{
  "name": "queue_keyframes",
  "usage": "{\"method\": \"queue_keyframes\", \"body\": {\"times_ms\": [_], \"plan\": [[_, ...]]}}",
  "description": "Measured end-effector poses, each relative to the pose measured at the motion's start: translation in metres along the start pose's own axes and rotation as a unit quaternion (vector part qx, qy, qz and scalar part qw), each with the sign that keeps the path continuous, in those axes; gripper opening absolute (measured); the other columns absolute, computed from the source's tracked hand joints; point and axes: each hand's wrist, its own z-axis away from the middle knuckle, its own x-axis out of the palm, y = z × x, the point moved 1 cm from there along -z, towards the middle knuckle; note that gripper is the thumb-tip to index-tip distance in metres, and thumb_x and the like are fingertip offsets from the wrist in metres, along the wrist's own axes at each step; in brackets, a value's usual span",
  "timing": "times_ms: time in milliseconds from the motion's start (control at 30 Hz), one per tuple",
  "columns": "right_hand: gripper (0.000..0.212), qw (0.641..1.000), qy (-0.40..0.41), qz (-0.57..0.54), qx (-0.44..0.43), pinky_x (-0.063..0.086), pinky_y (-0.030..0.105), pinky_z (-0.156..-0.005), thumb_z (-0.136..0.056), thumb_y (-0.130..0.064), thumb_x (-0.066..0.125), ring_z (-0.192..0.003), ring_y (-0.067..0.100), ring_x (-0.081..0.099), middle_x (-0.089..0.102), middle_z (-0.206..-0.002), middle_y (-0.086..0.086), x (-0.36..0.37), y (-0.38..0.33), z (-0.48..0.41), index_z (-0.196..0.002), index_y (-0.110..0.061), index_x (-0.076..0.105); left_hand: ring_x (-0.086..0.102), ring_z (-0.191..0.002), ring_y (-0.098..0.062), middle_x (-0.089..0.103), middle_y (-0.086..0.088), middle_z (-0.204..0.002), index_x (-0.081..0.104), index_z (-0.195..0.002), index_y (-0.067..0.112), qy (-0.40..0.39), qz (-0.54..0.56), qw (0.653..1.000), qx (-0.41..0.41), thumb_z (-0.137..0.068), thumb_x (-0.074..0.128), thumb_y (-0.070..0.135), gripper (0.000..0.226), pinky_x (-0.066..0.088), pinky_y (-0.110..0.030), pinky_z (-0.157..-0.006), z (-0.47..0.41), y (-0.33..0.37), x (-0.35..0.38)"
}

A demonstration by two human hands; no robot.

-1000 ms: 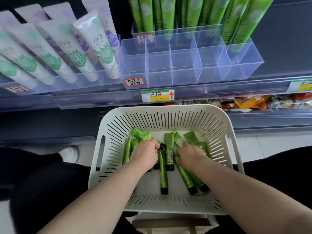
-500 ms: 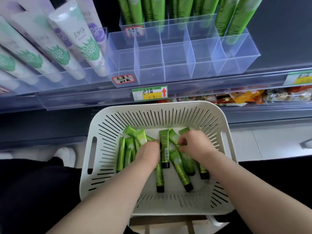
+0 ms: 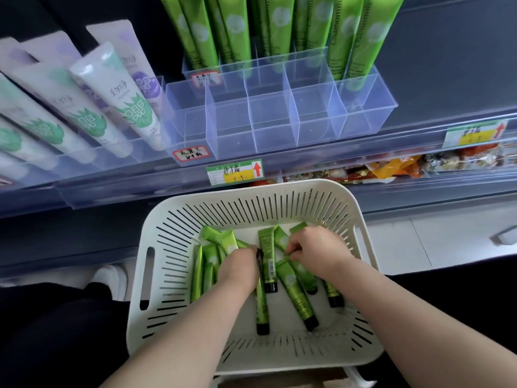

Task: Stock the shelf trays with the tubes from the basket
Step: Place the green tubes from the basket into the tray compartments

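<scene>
**Down in the basket, both hands are on the tubes**

Nearest the camera, two bare forearms reach over the near edge of the white slotted basket point(image 3: 167, 219), which sits below the shelf front. The left hand point(image 3: 240, 268) lies back-up near the basket's middle with its fingers curled under. A black cap pokes out beside its knuckles, so it seems to grip a tube, though the back of the hand hides the fingers. The right hand point(image 3: 316, 250), just beside it toward the far-right corner, pinches the thin crimped end of a tube between thumb and forefinger. The small green tubes point(image 3: 298, 298) are all in the basket. One bunch runs along the left side up to the far-left corner, and several lie loose across the middle with their black caps toward the near edge.

Beyond the basket's far edge, at the front edge of the shelf, the clear divided tray point(image 3: 279, 127) holds none of them yet. Behind it, tall green tubes point(image 3: 279, 37) stand upright, and white tubes point(image 3: 120, 99) lean toward the shelf's left end.

By my reading, picking up is under way and no stocking is done. A pinch on the crimp alone could let that tube swing or slip during the lift. A tube fed in tilted could catch a thin divider, and a careless reach might topple the tall tubes behind.
</scene>
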Motion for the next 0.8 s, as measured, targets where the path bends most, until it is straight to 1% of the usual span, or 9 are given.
{"method": "queue_keyframes", "body": {"times_ms": [133,200,300,367,433,500,567,700,800], "plan": [[0.013,1.0,0.026,0.014,-0.009,0.055,0.03,-0.079,-0.09,-0.024,0.061,-0.086,0.011,0.062,0.068,-0.098,-0.012,-0.003,-0.002,0.009,-0.094,-0.031,0.071,0.062,-0.096,-0.028,0.065,-0.009,-0.11,0.063,-0.109,0.018,-0.014,-0.034,0.999,0.018,-0.094,0.036,0.003,0.034,0.046,-0.029,-0.069,0.0,0.004,0.0],[0.015,0.999,0.032,0.016,-0.016,0.054,0.029,-0.077,-0.091,-0.023,0.059,-0.087,0.012,0.062,0.068,-0.099,-0.011,-0.003,-0.003,0.014,-0.095,-0.03,0.071,0.063,-0.095,-0.028,0.065,-0.009,-0.107,0.063,-0.102,0.015,-0.01,-0.05,0.999,0.015,-0.093,0.038,0.003,0.029,0.043,-0.029,-0.067,0.001,0.007,0.001],[0.016,0.999,0.032,0.018,-0.019,0.055,0.031,-0.077,-0.091,-0.021,0.058,-0.087,0.013,0.063,0.068,-0.099,-0.01,-0.001,-0.001,0.02,-0.096,-0.029,0.071,0.063,-0.093,-0.029,0.066,-0.011,-0.103,0.058,-0.101,0.012,0.015,-0.048,0.999,0.003,-0.091,0.044,-0.001,0.022,0.043,-0.032,-0.064,-0.002,0.009,0.002],[0.016,0.999,0.036,0.018,-0.017,0.055,0.032,-0.077,-0.091,-0.021,0.058,-0.088,0.013,0.063,0.069,-0.099,-0.01,-0.001,0.001,0.021,-0.097,-0.029,0.072,0.063,-0.094,-0.028,0.065,-0.01,-0.103,0.056,-0.105,0.009,0.023,-0.02,0.999,-0.02,-0.087,0.048,-0.003,0.023,0.045,-0.033,-0.064,-0.004,0.011,-0.001],[0.017,0.999,0.044,0.021,-0.016,0.055,0.031,-0.077,-0.091,-0.023,0.058,-0.09,0.013,0.063,0.068,-0.1,-0.011,-0.004,-0.001,0.02,-0.097,-0.03,0.071,0.063,-0.097,-0.027,0.063,-0.009,-0.106,0.058,-0.109,0.008,0.01,0.021,0.999,-0.042,-0.085,0.051,-0.002,0.027,0.051,-0.032,-0.071,-0.003,0.01,-0.006],[0.016,0.998,0.056,0.019,-0.02,0.053,0.029,-0.077,-0.09,-0.023,0.058,-0.09,0.014,0.062,0.068,-0.099,-0.011,-0.008,-0.005,0.02,-0.096,-0.031,0.071,0.063,-0.096,-0.026,0.065,-0.008,-0.106,0.066,-0.106,0.009,-0.011,0.046,0.998,-0.042,-0.085,0.054,0.003,0.025,0.054,-0.032,-0.075,0.003,0.007,-0.011],[0.016,0.997,0.069,0.018,-0.026,0.052,0.028,-0.076,-0.089,-0.023,0.058,-0.091,0.015,0.063,0.069,-0.097,-0.011,-0.013,-0.01,0.02,-0.094,-0.032,0.071,0.065,-0.094,-0.026,0.068,-0.006,-0.104,0.072,-0.102,0.014,-0.01,0.056,0.998,-0.024,-0.086,0.054,0.008,0.024,0.054,-0.031,-0.073,0.011,0.005,-0.017],[0.016,0.992,0.115,0.023,-0.038,0.051,0.028,-0.077,-0.089,-0.026,0.058,-0.097,0.015,0.062,0.069,-0.1,-0.011,-0.032,-0.016,0.027,-0.097,-0.032,0.071,0.064,-0.095,-0.024,0.07,-0.004,-0.101,0.07,-0.102,0.019,0.075,0.058,0.994,0.055,-0.092,0.054,0.015,0.019,0.051,-0.033,-0.076,0.037,0.01,-0.043],[0.017,0.983,0.177,0.018,-0.048,0.046,0.026,-0.077,-0.089,-0.029,0.058,-0.103,0.013,0.06,0.069,-0.104,-0.013,-0.058,-0.022,0.04,-0.1,-0.034,0.07,0.064,-0.092,-0.019,0.071,0.001,-0.099,0.068,-0.104,0.019,0.173,0.077,0.973,0.131,-0.096,0.055,0.021,0.015,0.05,-0.032,-0.077,0.06,0.022,-0.077]]}}
